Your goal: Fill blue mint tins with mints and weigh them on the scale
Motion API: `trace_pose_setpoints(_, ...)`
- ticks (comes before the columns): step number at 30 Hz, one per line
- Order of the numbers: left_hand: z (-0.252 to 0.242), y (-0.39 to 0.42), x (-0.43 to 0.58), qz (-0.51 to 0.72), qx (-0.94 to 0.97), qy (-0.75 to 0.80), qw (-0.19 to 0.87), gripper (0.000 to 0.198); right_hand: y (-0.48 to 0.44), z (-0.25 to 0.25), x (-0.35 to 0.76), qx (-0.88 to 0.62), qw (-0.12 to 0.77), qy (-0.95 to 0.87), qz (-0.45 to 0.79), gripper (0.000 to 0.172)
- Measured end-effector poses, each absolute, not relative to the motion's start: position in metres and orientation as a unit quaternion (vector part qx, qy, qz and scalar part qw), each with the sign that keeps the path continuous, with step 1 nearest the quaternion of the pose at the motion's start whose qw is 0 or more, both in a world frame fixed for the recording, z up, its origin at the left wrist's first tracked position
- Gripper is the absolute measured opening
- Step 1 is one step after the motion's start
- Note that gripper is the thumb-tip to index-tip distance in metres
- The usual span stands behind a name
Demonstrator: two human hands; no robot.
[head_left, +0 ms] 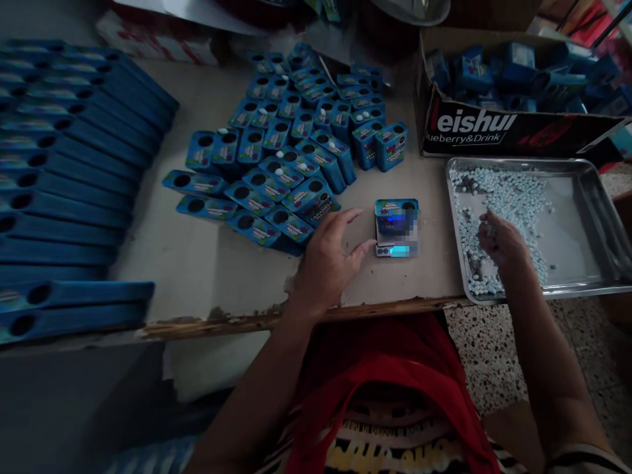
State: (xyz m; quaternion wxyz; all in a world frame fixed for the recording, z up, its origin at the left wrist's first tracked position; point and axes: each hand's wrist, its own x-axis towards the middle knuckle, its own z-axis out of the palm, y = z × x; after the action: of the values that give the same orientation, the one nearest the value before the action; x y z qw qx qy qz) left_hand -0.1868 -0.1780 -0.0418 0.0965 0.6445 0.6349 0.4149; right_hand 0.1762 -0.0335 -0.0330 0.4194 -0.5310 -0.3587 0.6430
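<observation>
My left hand (328, 260) rests at the table's front part, thumb and fingers apart with nothing between them. Just right of it, a small digital scale (382, 251) with a lit display carries one blue candy box (390, 214), its round hole facing up. My right hand (503, 243) reaches into the metal tray (587, 230) over small white candies (518, 191). Its fingers are bent and pressed together; whatever lies in them is hidden. Left of the scale stand several blue boxes (276, 135) with round holes, some with white candies on top.
Long rows of blue boxes (74, 164) fill the table's left side. A black-printed carton (513, 128) holding more blue boxes (521, 62) stands behind the tray. The table's worn front edge (237, 322) runs before me. Metal bowls (419, 10) sit at the back.
</observation>
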Motion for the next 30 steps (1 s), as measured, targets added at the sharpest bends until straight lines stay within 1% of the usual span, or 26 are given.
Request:
trace_pose_setpoints(2,-0.045,-0.183,-0.189,0.406,0.641,0.643,0.107,0.050,-0.035,-0.020,0.160,-0.503,0.366,-0.373,0.688,0.043)
trace_pose_setpoints(4,-0.047,-0.188,-0.189,0.398,0.635,0.652,0.115,0.048,-0.036,-0.003,0.139,-0.458,0.332,-0.391,0.726,0.045)
trace_pose_setpoints(6,-0.048,-0.190,-0.189,0.396,0.637,0.651,0.117,0.046,-0.036,0.015,0.115,-0.421,0.309,-0.434,0.734,0.047)
trace_pose_setpoints(8,-0.048,-0.193,-0.191,0.405,0.642,0.641,0.111,0.045,-0.037,0.032,0.089,-0.398,0.282,-0.505,0.712,0.050)
trace_pose_setpoints(10,-0.047,-0.196,-0.194,0.418,0.645,0.632,0.102,0.043,-0.036,0.046,0.066,-0.387,0.255,-0.596,0.656,0.050)
trace_pose_setpoints(12,-0.046,-0.200,-0.197,0.429,0.644,0.626,0.097,0.042,-0.035,0.055,0.048,-0.384,0.231,-0.698,0.559,0.048)
trace_pose_setpoints(14,-0.046,-0.203,-0.199,0.434,0.645,0.622,0.098,0.041,-0.032,0.058,0.038,-0.379,0.211,-0.784,0.445,0.044)
trace_pose_setpoints(16,-0.047,-0.206,-0.201,0.432,0.646,0.620,0.108,0.041,-0.028,0.057,0.035,-0.376,0.190,-0.832,0.362,0.037)
trace_pose_setpoints(20,-0.050,-0.207,-0.202,0.424,0.644,0.622,0.135,0.044,-0.025,0.049,0.040,-0.390,0.141,-0.855,0.311,0.023)
trace_pose_setpoints(22,-0.051,-0.207,-0.202,0.417,0.642,0.626,0.146,0.046,-0.026,0.047,0.041,-0.400,0.125,-0.856,0.304,0.022)
trace_pose_setpoints(24,-0.052,-0.206,-0.202,0.406,0.644,0.629,0.156,0.049,-0.028,0.047,0.040,-0.408,0.129,-0.850,0.307,0.025)
trace_pose_setpoints(27,-0.050,-0.204,-0.200,0.406,0.653,0.620,0.155,0.049,-0.029,0.050,0.036,-0.406,0.172,-0.830,0.341,0.025)
trace_pose_setpoints(29,-0.049,-0.204,-0.199,0.415,0.661,0.608,0.142,0.047,-0.025,0.052,0.039,-0.414,0.228,-0.780,0.409,0.025)
trace_pose_setpoints(30,-0.048,-0.205,-0.198,0.418,0.664,0.605,0.136,0.047,-0.021,0.052,0.044,-0.427,0.263,-0.734,0.458,0.031)
